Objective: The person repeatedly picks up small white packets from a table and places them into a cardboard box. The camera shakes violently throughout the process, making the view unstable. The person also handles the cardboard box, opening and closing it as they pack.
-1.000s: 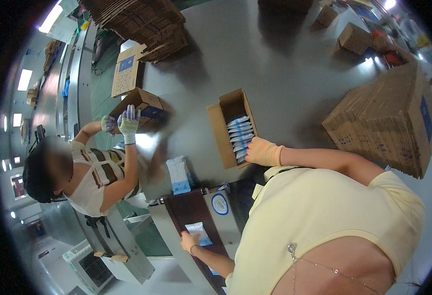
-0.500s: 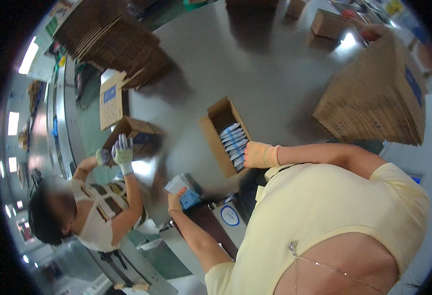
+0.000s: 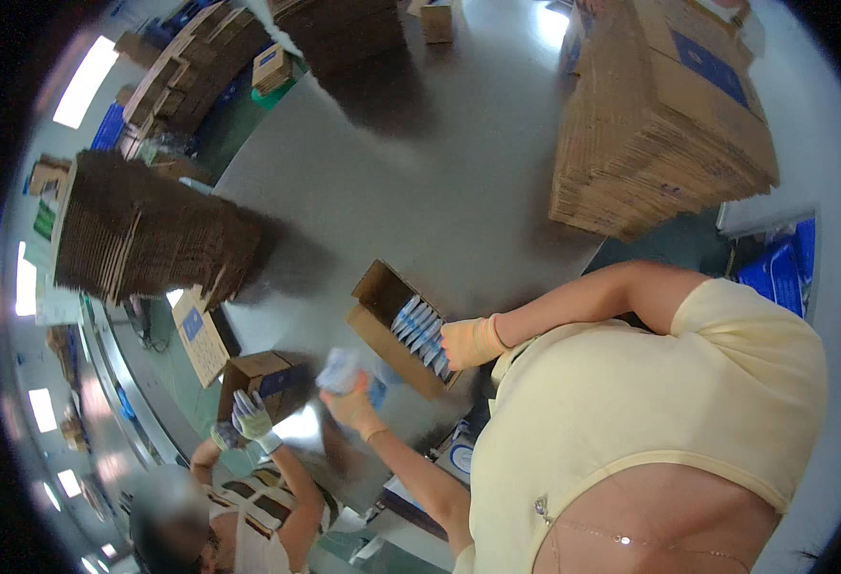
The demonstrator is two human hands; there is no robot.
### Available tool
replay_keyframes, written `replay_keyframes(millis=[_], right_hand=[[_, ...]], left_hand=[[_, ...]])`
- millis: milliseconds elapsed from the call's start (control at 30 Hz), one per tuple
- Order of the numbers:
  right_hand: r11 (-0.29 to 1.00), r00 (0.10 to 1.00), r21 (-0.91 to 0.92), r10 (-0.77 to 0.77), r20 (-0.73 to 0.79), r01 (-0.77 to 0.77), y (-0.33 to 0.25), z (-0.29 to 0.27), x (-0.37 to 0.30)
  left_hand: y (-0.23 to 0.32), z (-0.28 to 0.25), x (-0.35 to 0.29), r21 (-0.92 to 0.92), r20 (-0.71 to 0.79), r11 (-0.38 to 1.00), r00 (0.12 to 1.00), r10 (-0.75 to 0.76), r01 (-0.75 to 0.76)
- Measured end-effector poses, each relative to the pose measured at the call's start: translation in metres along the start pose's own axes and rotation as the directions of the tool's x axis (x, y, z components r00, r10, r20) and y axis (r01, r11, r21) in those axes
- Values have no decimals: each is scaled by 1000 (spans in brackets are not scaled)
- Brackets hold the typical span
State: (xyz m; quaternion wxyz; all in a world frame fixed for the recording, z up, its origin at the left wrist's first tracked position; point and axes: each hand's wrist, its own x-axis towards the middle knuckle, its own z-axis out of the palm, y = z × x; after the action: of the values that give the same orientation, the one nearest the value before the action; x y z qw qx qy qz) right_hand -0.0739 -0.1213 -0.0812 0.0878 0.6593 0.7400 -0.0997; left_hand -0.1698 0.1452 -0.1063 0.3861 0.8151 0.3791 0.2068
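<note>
An open cardboard box stands on the table in front of me, with a row of blue-and-white packets on edge inside it. My right hand, in an orange knit glove, is closed over the box's near right wall. Its fingertips are partly hidden beside the packets. Left of the box, my gloved left hand is closed round a few blue-and-white packets, blurred by motion and held just above the table.
The metal table carries tall stacks of flattened cartons at right and cartons at left. A co-worker's gloved hands are at another open box on the left. A blue crate sits beyond my right arm.
My left hand has lifted the packets off the table's near edge toward the box. My view has turned, so the table and box appear shifted. My right hand stays at the box.
</note>
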Motion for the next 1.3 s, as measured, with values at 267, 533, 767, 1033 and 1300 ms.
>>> replay_keyframes(millis=[267, 533, 767, 1033, 1300], right_hand=[[997, 997, 61, -40, -63, 44, 7, -16, -7], [992, 996, 126, -16, 84, 5, 15, 5, -10], [807, 858, 419, 501, -115, -415, 43, 3, -29], [-64, -147, 228, 918, -368, -972, 223, -9, -154], [452, -181, 458, 532, -827, -765, 106, -172, -210]], left_hand=[[51, 57, 20, -724, 347, 684, 901, 258, 83], [109, 100, -23, 326, 238, 876, 928, 288, -355], [50, 37, -62, 191, 47, 979, 997, 66, -73], [5, 35, -75, 104, 209, 986, 972, 107, -130], [251, 139, -22, -324, 374, 713, 608, 700, -622]])
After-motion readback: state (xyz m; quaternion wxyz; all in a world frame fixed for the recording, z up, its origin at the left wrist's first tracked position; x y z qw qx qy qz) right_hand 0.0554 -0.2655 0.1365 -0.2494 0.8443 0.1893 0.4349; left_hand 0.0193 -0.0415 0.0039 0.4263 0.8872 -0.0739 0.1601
